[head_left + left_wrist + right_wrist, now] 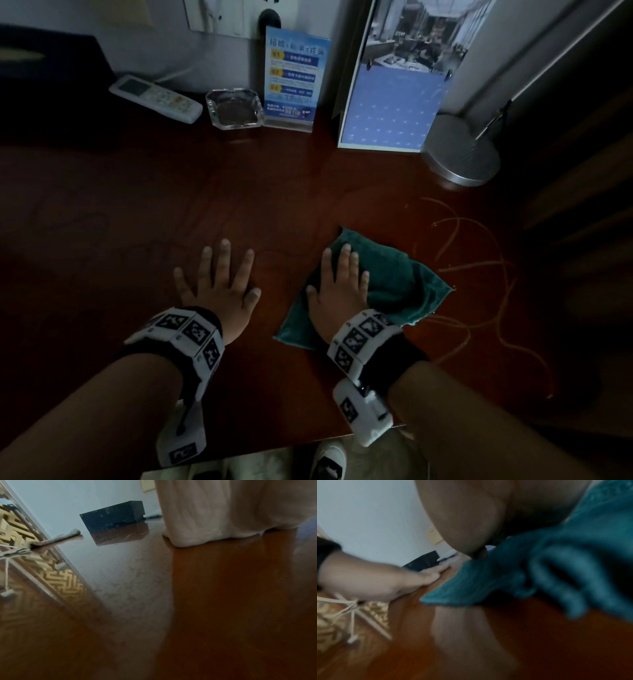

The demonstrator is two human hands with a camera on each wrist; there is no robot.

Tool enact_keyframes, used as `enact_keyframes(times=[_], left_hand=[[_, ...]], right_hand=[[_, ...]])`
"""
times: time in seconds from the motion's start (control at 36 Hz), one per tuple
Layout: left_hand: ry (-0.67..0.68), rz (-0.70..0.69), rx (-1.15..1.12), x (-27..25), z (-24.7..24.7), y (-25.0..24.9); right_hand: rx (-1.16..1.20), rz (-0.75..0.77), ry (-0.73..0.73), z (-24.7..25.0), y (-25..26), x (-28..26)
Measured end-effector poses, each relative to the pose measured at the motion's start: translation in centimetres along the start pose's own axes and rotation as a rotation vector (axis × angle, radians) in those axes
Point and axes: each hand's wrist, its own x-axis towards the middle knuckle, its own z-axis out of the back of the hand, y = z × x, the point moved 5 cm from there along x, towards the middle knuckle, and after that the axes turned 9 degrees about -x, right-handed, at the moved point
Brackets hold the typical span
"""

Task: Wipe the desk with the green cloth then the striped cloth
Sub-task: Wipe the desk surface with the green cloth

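The green cloth [400, 284] lies crumpled on the dark red-brown desk [239, 192], right of centre near the front edge. My right hand [339, 277] presses flat on the cloth's left part with straight fingers; the right wrist view shows the green cloth [539, 568] bunched under the palm. My left hand [219, 274] lies flat on the bare desk to the left of the cloth, fingers spread, holding nothing. A beige-grey cloth [56, 539] lies at the desk's far left edge; its pattern cannot be made out.
Along the back stand a white remote [156, 98], a glass ashtray [235, 109], a blue sign stand [294, 77], a calendar [394, 96] and a round metal lamp base [462, 150]. A black box [113, 515] sits back left. An orange cable [479, 267] loops right of the cloth.
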Motion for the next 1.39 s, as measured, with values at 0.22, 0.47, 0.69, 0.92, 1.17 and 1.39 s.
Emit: enact_keyframes(times=[0.22,0.47,0.69,0.92,1.17,1.39], left_hand=[[0.016,0.016,0.005,-0.1,0.2,-0.3],[0.005,0.018,-0.001,0.0,0.1,-0.2],[0.015,0.010,-0.008,-0.1,0.2,-0.1],[0.005,0.001,-0.009,0.1,0.1,0.0],[-0.019,0.005,0.002,0.1,0.1,-0.1],[-0.179,0.012,0.244,-0.9,1.1,-1.8]], right_hand=[[0.013,0.175,-0.207,-2.2,2.0,-2.1],[-0.006,0.381,-0.251,-3.8,1.2,-5.4],[-0.053,0.608,-0.242,-4.8,-1.3,-7.9],[-0.253,0.805,-0.141,-5.4,-5.4,-9.0],[0.250,0.597,-0.303,-3.2,-7.0,-11.0],[0.079,0.148,-0.370,-4.1,-5.5,-9.9]])
